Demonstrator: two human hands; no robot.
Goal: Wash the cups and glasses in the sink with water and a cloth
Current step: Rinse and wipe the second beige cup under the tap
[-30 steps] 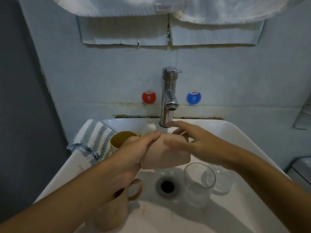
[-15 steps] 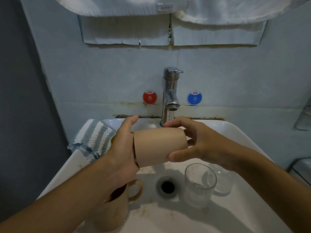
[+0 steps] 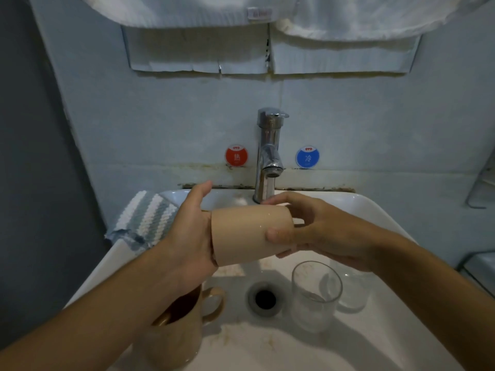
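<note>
1. Two round stickers flank the tap (image 3: 269,153) on the wall: the red sticker (image 3: 236,155) on the left reads "OYO" over the character 热, the blue sticker (image 3: 307,157) on the right reads "OYO" over 冷. A small tag on the white towel (image 3: 187,9) above carries writing too blurred to read.
2. Striped cloth (image 3: 146,218) lies on the sink's (image 3: 375,210) left rim.
3. My left hand (image 3: 191,236) is at the mouth of the tan cup (image 3: 249,234), fingers hidden inside it, thumb raised; I cannot tell how those fingers lie.
4. Tan cup is held sideways above the basin, under the tap.
5. My right hand (image 3: 321,231) clamps the cup's base end, thumb in front, fingers curled behind.
6. Below: a handled mug (image 3: 176,336) at left, a clear glass (image 3: 316,295) right of the drain (image 3: 265,298), a second glass (image 3: 353,290) behind it.
7. Against a second ago: the cup has been turned level and my left thumb has lifted off it.
</note>
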